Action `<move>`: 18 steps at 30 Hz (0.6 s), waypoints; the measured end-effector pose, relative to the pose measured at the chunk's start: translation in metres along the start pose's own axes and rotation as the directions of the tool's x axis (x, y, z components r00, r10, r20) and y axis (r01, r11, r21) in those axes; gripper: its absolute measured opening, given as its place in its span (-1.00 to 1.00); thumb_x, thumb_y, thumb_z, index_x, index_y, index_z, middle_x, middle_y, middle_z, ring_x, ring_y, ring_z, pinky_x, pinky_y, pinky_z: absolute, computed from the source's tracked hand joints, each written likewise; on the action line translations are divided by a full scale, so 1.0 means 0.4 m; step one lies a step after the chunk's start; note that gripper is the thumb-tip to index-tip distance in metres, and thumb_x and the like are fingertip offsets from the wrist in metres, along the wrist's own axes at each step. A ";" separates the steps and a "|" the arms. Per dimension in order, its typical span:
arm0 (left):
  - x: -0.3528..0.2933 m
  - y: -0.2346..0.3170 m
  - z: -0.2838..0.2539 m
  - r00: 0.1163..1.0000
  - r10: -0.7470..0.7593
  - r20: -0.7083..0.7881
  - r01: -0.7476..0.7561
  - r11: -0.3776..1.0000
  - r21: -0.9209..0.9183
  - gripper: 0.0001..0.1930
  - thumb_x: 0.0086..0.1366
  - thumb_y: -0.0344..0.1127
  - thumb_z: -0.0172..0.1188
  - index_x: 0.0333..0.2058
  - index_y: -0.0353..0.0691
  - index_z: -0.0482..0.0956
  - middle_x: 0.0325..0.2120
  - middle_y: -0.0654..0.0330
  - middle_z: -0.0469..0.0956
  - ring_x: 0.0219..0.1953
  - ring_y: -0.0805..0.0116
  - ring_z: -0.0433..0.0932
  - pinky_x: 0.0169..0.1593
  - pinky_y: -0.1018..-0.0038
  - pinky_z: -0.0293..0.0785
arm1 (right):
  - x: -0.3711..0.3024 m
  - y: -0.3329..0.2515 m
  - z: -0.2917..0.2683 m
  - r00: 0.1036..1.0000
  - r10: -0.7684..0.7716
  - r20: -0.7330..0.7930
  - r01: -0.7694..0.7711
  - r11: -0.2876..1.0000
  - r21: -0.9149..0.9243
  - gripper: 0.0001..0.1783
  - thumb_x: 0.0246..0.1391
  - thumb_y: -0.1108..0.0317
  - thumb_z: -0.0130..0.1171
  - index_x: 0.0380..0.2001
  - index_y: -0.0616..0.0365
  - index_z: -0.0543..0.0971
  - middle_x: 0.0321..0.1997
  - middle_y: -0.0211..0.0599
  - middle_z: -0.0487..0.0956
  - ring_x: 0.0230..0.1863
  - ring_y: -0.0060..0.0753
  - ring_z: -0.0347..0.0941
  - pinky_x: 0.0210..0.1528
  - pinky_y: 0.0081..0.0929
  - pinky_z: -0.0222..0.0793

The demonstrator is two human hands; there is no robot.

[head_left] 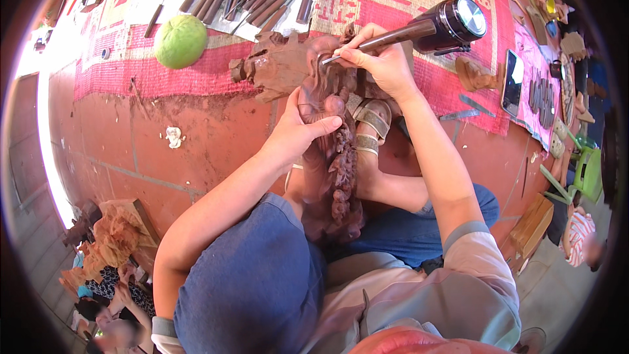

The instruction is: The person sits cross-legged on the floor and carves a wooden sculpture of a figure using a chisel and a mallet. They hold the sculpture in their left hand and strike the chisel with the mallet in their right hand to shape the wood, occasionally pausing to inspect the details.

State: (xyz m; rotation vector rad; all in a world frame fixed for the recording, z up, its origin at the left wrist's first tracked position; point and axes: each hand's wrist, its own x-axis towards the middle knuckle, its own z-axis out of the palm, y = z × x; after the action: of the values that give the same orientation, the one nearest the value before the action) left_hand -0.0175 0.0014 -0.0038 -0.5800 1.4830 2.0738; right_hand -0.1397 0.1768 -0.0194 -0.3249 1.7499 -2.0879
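Carving: the reddish-brown wood carving lies lengthwise between the person's legs, its far end by the edge of the red mat.
Shaped already: rounded forms, flowing grooves and a run of small knobs stand out along it.
Seemingly left: detail at the far end, judging by where the tool tip sits; how much cannot be told.
Rough wood: a blockier brown piece lies beside the far end; whether it is joined on is unclear.
Right hand: closed in a pinch around the wooden-handled chisel near its metal end, tip at the carving, forearm reaching straight forward.
Left hand: thumb spread from the fingers, steadying the carving's left side, elbow bent outward.
Spare tools: many handled ones lie ahead on the mat, past a green fruit.
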 end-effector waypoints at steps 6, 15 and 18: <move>0.000 0.007 0.002 1.000 -0.016 -0.016 0.016 1.000 0.009 0.06 -0.03 -0.31 0.45 0.27 -0.35 -0.18 0.14 0.01 0.21 0.20 0.25 0.21 0.25 0.35 0.13 | -0.011 0.017 0.012 0.981 -0.191 0.028 0.193 0.970 -0.149 -0.84 0.00 0.53 0.24 -0.39 0.23 0.44 -0.36 -0.19 0.60 -0.25 -0.45 0.56 -0.19 -0.57 0.52; -0.004 0.012 0.003 1.000 -0.007 0.016 0.007 1.000 -0.017 0.05 -0.01 -0.33 0.44 0.27 -0.35 -0.18 0.14 0.02 0.20 0.20 0.25 0.21 0.25 0.36 0.13 | -0.013 0.005 -0.002 0.997 -0.078 0.021 0.079 0.997 -0.021 -0.83 0.03 0.53 0.21 -0.41 0.24 0.39 -0.33 -0.11 0.60 -0.22 -0.39 0.57 -0.17 -0.52 0.56; -0.008 0.012 0.007 1.000 0.002 -0.005 -0.002 1.000 -0.013 0.05 -0.01 -0.33 0.44 0.27 -0.35 -0.19 0.15 0.02 0.20 0.20 0.25 0.21 0.25 0.36 0.13 | -0.006 0.005 -0.004 0.999 -0.047 0.025 0.048 0.998 -0.030 -0.83 0.00 0.52 0.24 -0.42 0.22 0.41 -0.37 -0.21 0.59 -0.26 -0.45 0.56 -0.19 -0.56 0.51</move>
State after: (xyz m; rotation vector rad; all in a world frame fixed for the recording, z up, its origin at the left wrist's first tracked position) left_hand -0.0180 0.0023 0.0026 -0.5898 1.4747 2.0862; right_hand -0.1379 0.1791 -0.0214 -0.4026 1.7788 -2.0828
